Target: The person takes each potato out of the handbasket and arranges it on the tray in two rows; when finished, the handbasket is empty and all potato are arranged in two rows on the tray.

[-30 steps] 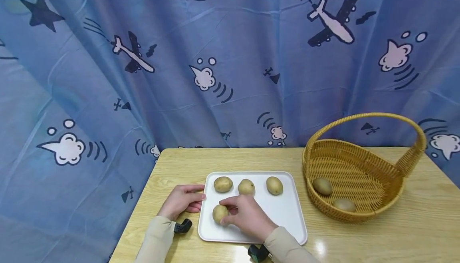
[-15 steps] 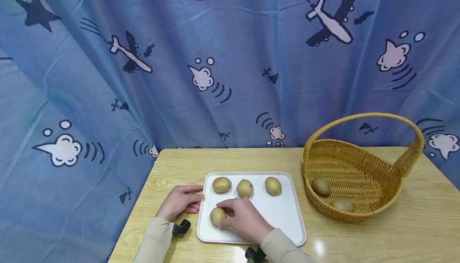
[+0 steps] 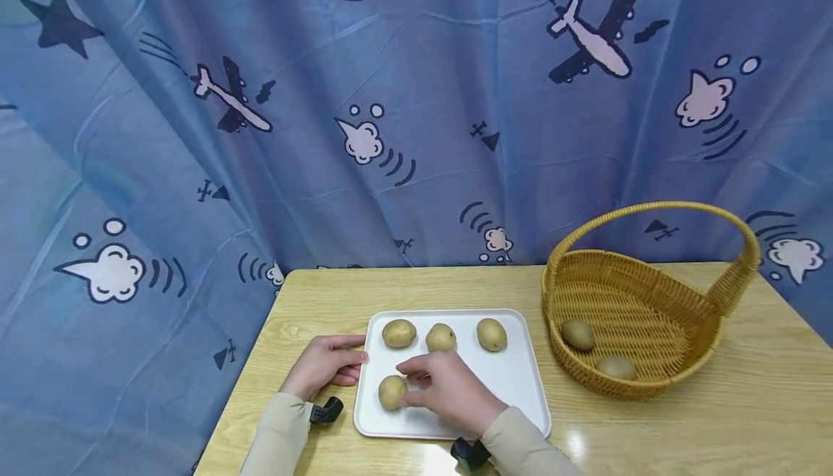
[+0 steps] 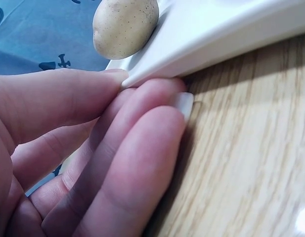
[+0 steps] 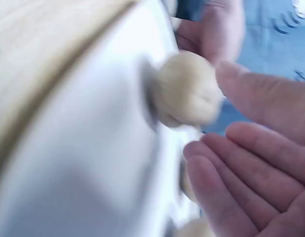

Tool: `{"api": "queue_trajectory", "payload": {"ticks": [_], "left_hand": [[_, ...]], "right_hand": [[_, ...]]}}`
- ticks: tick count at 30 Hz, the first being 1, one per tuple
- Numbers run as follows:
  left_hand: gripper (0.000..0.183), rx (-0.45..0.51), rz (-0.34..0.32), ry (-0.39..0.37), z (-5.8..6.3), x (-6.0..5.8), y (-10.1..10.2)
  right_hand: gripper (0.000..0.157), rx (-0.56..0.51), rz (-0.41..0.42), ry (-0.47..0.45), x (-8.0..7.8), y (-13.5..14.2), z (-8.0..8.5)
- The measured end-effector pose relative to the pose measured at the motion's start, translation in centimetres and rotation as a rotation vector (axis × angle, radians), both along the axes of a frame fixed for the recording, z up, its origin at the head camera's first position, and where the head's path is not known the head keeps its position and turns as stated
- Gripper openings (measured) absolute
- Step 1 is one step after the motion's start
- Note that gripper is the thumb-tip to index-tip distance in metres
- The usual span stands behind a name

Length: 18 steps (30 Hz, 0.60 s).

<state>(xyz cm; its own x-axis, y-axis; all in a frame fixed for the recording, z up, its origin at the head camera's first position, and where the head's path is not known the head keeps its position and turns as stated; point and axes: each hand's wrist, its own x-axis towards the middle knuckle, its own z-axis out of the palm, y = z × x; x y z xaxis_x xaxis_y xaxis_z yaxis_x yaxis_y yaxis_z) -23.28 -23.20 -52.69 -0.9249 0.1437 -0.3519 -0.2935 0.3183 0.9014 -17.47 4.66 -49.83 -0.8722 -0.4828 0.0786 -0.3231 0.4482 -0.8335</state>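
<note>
A white rectangular tray (image 3: pixel 478 407) lies on the table with several potatoes on it. Three form a back row: a left potato (image 3: pixel 399 333), a middle potato (image 3: pixel 441 337) and a right potato (image 3: pixel 492 334). A front potato (image 3: pixel 391 393) sits alone near the tray's left side. Close to its right side is my right hand (image 3: pixel 449 389), thumb and fingers spread apart. In the right wrist view the thumb tip is beside that potato (image 5: pixel 187 89), and the fingers stand clear of it. My left hand (image 3: pixel 328 366) pinches the tray's left rim, thumb on top (image 4: pixel 58 96).
To the right stands a wicker basket (image 3: pixel 709 349) with a tall arched handle. Two darker egg-shaped things, a left one (image 3: pixel 578 334) and a right one (image 3: pixel 617 367), lie inside. A patterned blue curtain (image 3: pixel 416 114) hangs behind the wooden table (image 3: pixel 651 432).
My right hand has loosened from the front potato and drawn slightly right of it. The potato stays on the tray. My left hand keeps its place at the rim; the view shifted slightly.
</note>
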Motion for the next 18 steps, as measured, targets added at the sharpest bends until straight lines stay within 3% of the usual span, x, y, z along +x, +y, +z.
{"api": "queue_trajectory", "payload": {"ticks": [3, 7, 12, 18], "left_hand": [[0.055, 0.001, -0.008, -0.001, -0.2, 0.0, -0.2], [0.057, 0.017, -0.012, -0.003, -0.6, 0.0, -0.3], [0.058, 0.021, -0.001, -0.001, -0.8, 0.2, -0.5], [0.058, 0.020, -0.006, -0.001, -0.4, 0.0, -0.1]], "right_hand": [[0.040, -0.005, -0.002, 0.047, 0.7, 2.3, 1.1], [0.036, 0.021, -0.040, 0.143, 2.2, 7.6, 3.1], [0.031, 0.076, -0.176, 0.240, 3.6, 15.6, 4.9], [0.040, 0.215, -0.340, 0.129, 3.3, 24.8, 5.0]]}}
